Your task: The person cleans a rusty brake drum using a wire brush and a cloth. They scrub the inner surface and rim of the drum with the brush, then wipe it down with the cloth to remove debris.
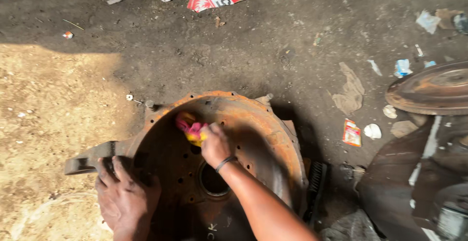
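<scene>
Both hands on rusty housing (pixel 253 134); right grip (pixel 214 146) presses rag (pixel 191 128).
</scene>
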